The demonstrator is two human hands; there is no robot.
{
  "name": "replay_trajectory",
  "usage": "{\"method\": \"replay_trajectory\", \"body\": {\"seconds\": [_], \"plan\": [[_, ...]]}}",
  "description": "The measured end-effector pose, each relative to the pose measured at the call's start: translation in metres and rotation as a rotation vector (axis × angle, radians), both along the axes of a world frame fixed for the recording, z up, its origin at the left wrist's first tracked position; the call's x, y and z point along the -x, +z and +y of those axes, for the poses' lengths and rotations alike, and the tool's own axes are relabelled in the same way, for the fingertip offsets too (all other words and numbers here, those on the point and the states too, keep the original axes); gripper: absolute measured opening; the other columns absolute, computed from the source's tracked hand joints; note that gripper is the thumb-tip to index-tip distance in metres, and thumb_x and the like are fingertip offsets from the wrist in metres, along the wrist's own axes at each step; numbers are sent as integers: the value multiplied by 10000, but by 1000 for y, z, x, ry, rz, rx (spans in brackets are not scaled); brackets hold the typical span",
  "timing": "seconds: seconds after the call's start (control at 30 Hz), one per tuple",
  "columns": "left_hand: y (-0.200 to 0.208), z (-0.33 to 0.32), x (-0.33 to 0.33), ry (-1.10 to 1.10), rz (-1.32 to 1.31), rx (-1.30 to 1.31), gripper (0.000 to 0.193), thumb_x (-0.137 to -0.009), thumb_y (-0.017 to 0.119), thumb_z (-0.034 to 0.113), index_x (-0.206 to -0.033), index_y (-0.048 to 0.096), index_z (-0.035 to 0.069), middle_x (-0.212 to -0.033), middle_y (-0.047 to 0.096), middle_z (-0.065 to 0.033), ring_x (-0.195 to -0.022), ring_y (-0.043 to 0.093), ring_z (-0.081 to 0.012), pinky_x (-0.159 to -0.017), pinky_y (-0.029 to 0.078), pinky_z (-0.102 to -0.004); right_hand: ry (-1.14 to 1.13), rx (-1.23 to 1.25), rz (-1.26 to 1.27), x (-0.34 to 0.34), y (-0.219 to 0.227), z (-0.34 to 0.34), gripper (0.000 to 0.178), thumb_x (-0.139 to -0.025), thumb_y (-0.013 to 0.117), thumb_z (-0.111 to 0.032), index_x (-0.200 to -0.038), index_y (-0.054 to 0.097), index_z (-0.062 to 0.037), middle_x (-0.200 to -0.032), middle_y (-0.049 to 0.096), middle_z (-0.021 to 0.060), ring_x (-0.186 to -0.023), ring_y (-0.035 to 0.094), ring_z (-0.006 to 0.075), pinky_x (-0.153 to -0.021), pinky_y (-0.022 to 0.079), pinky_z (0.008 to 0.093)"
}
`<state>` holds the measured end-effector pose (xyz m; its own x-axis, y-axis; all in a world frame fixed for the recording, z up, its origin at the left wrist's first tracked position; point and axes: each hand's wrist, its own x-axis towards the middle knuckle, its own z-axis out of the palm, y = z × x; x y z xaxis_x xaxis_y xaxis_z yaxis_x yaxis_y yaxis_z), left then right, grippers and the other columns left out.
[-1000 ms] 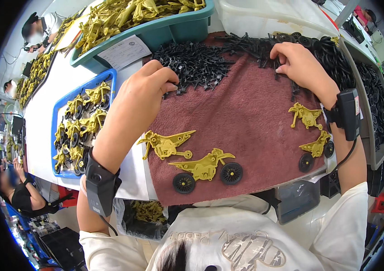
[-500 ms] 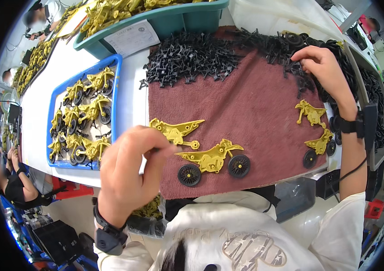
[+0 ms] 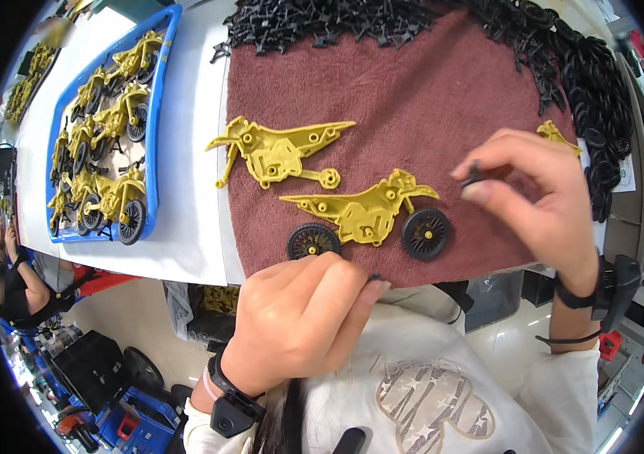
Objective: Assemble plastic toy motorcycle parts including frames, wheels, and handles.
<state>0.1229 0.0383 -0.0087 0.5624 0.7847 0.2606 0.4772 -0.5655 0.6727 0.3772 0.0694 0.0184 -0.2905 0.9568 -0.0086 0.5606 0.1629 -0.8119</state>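
On the maroon cloth (image 3: 481, 91) lies a yellow toy motorcycle half (image 3: 364, 216) with a black front wheel (image 3: 426, 234) and a black rear wheel (image 3: 313, 240) set on it. Beyond it, to the left, is a second yellow half (image 3: 276, 155) without wheels. My right hand (image 3: 541, 200), right of the front wheel, pinches a small black plastic part (image 3: 475, 175) above the cloth. My left hand (image 3: 303, 321) is closed at the cloth's near edge, just below the rear wheel. A small dark piece (image 3: 373, 278) shows at its fingertips; its shape is mostly hidden.
A blue tray (image 3: 161, 113) of yellow toy motorcycles stands at the left on the white table (image 3: 193, 151). Small black parts (image 3: 322, 23) are heaped along the cloth's far edge. Black wheels (image 3: 598, 129) pile up at right, near another yellow piece (image 3: 559, 138), partly behind my right hand.
My right hand has come from the black parts heap toward the wheeled half, now with a small part. My left hand has moved right and nearer my body. The view has shifted.
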Motion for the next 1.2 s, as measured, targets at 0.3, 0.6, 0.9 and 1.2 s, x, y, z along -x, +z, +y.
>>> {"method": "replay_trajectory", "body": {"seconds": [0.3,0.6,0.9,1.2], "plan": [[-7,-13,-3,188,218,-65,248,-733,758,129,-725,516,74,-620,453,-32,-507,517,-193,-447,410,-314,39,112,75,29,-16,-15,172,-771,668,45,-942,651,48,-857,654,101,-731,622,128,-642,478,239],[-11,-20,-13,288,313,-143,246,-758,715,130,-694,480,92,-610,428,-15,-483,496,-160,-433,390,-298,-14,238,135,25,-7,-14,167,-762,636,64,-923,629,23,-926,607,85,-829,580,119,-738,449,236],[-9,-25,-23,343,379,-70,172,-759,656,97,-720,489,105,-608,443,-2,-433,495,-141,-400,374,-286,118,403,127,33,-10,41,179,-784,687,33,-955,635,51,-905,681,83,-864,647,125,-794,521,251],[-5,-25,-27,351,333,30,152,-808,679,56,-756,536,47,-614,511,-84,-457,522,-282,-429,383,-362,137,797,-530,105,53,87,218,-788,776,-122,-873,661,42,-772,680,134,-724,664,176,-646,499,289]]}}
